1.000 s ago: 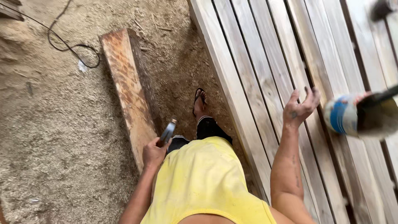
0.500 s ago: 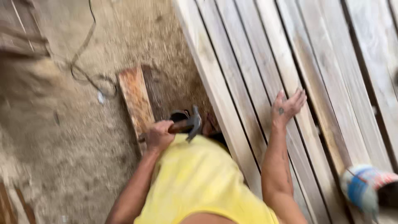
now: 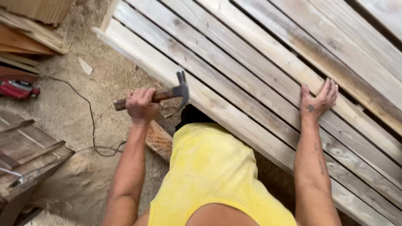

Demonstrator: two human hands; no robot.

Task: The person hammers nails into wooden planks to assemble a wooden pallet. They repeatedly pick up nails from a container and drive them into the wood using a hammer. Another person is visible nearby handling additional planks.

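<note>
Over the plank edge, the left hand [image 3: 141, 104] gripped a raised hammer [image 3: 161, 94]; the right hand [image 3: 318, 99] lay flat, fingers spread, on the slatted planks [image 3: 251, 71].

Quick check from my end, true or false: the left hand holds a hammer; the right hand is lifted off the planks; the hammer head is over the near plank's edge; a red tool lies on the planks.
1. The left hand holds a hammer: true.
2. The right hand is lifted off the planks: false, it lies flat on the planks.
3. The hammer head is over the near plank's edge: true.
4. A red tool lies on the planks: false, it lies on the sawdust ground at far left.
</note>
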